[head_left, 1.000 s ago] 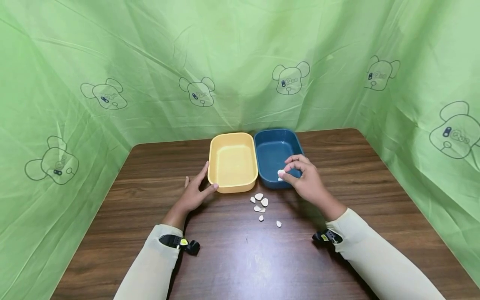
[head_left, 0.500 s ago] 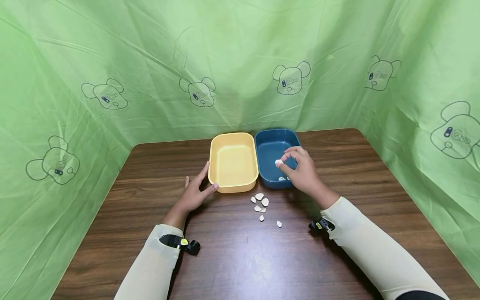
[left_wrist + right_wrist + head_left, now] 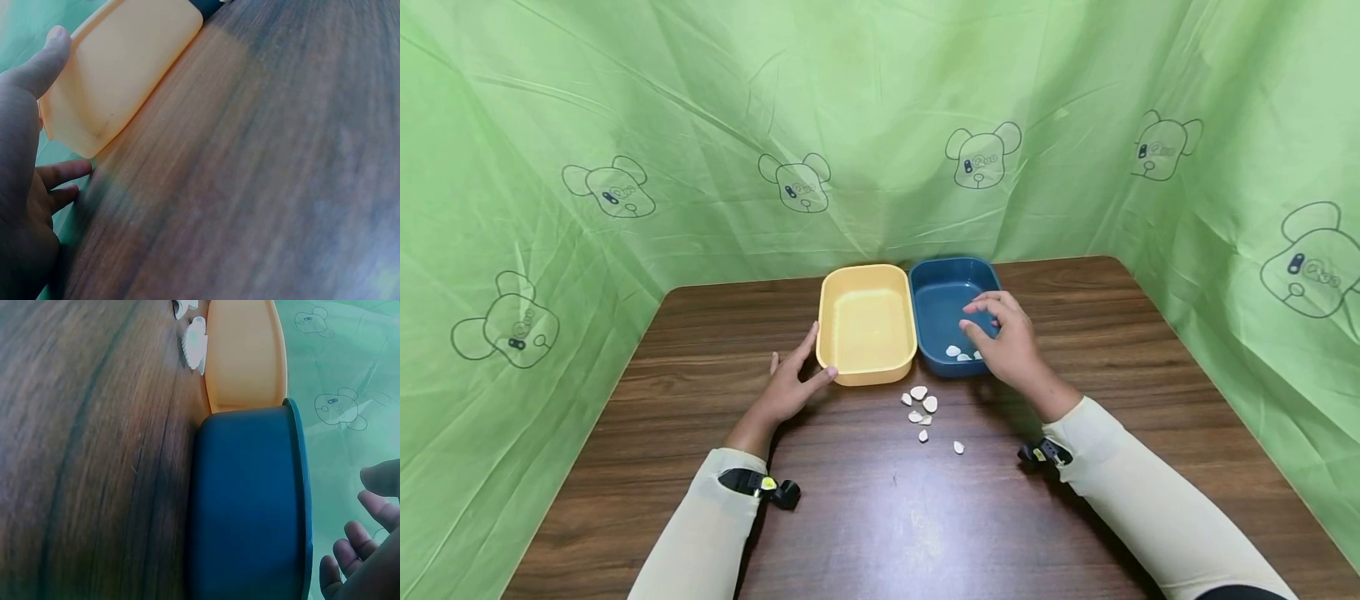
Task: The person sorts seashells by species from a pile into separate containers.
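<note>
Head view, with both wrist views: white seashells sorted between a wood-grained bench (image 3: pixel 850 521) and two plastic bins. At the centre of the frame, a yellow bin (image 3: pixel 865 321) stands just beside a dark blue bin (image 3: pixel 936 304), which lies to its right. The left hand (image 3: pixel 786 390), left of centre, rests against the yellow bin with its fingers extended, index finger along the left wall and thumb at the lower left corner of the rim. The right hand (image 3: pixel 1015 348), right of centre, hangs over the right side of the blue bin, thumb and fingertips parted by a wide gap. Three shells (image 3: pixel 952 351) are visible on the floor of the blue bin, near its lower edge. Seven further shells (image 3: pixel 930 404) lie on the bench below the bins, six loosely clustered and one apart to the lower right. Right wrist view: a ribbed shell appears at upper centre. Pale sleeves (image 3: pixel 696 533) enter from the lower corners; green cloth (image 3: pixel 880 100), printed with outlined animal heads, fills the upper frame.
</note>
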A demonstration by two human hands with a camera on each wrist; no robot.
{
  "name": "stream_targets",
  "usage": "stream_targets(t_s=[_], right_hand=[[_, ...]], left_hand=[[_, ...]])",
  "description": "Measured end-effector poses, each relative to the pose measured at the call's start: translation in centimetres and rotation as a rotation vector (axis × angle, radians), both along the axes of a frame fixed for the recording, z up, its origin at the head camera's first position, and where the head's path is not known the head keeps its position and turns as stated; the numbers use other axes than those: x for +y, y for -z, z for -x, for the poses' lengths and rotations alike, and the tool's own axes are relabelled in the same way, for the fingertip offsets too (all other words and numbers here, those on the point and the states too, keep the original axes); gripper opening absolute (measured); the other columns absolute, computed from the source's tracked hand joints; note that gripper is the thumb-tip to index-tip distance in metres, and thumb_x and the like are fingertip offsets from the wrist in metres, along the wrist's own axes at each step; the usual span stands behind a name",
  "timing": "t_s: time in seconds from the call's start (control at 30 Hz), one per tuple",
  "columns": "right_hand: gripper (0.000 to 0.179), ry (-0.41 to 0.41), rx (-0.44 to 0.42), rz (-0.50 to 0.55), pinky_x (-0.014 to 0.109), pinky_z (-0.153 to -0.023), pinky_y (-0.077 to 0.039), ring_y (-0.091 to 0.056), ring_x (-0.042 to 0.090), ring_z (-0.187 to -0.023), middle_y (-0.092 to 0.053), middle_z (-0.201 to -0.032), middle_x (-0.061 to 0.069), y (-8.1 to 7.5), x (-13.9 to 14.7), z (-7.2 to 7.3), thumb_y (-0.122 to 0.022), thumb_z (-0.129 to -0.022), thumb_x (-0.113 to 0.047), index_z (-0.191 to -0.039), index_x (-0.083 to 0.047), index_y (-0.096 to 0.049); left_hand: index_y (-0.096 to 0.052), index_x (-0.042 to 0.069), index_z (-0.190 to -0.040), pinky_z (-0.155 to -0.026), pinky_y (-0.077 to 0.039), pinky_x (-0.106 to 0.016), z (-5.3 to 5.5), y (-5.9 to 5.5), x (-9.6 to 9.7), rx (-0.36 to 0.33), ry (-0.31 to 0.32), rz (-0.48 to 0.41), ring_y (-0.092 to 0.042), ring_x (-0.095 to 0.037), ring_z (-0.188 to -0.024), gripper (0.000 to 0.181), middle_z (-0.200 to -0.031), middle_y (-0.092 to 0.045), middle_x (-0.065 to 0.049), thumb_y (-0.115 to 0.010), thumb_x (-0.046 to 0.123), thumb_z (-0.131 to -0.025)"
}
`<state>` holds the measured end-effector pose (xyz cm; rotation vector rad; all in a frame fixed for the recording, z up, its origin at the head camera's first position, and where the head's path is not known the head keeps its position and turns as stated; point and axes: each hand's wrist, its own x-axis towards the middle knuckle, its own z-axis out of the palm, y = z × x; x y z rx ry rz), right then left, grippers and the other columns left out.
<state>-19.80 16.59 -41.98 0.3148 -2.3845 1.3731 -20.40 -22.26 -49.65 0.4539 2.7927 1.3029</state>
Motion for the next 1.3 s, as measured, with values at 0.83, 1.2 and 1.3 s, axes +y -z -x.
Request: stream_targets(t_s=[0.83, 1.2, 1.3], right_hand=[[0.01, -0.223, -0.016, 0.032, 0.023, -0.064, -0.052, -0.065, 0.013, -0.078, -0.075, -0.104, 0.016, -1.0, -0.8, -2.8, -0.081, -0.098, -0.002, -0.107, -0.002, -0.078], [0.016, -0.335, -0.131, 0.049, 0.022, -0.058, -0.053, -0.063, 0.01, -0.067, -0.072, -0.103, 0.019, -0.1, -0.9, -3.9, -0.082, -0.095, 0.001, -0.11, 0.002, -0.076], [0.018, -0.351, -0.147, 0.024, 0.022, -0.059, -0.052, -0.063, 0.01, -0.068, -0.073, -0.1, 0.016, 0.1, -0.9, -4.1, -0.083, -0.095, 0.0, -0.111, 0.004, -0.076]], left_hand=[[-0.009, 0.039, -0.176, -0.128, 0.016, -0.078, 0.1, 0.1, 0.2, -0.006, 0.003, -0.007, -0.027, -0.037, -0.168, 0.092, -0.18, -0.031, -0.003, -0.069, 0.049, -0.106], [-0.009, 0.038, -0.177, -0.128, 0.015, -0.079, 0.1, 0.2, 0.1, 0.002, 0.008, -0.01, -0.028, -0.037, -0.168, 0.093, -0.18, -0.031, -0.004, -0.069, 0.048, -0.106], [-0.01, 0.037, -0.177, -0.127, 0.015, -0.079, 0.1, 0.2, 0.1, 0.004, 0.008, -0.012, -0.028, -0.037, -0.168, 0.092, -0.18, -0.031, -0.004, -0.069, 0.048, -0.106]])
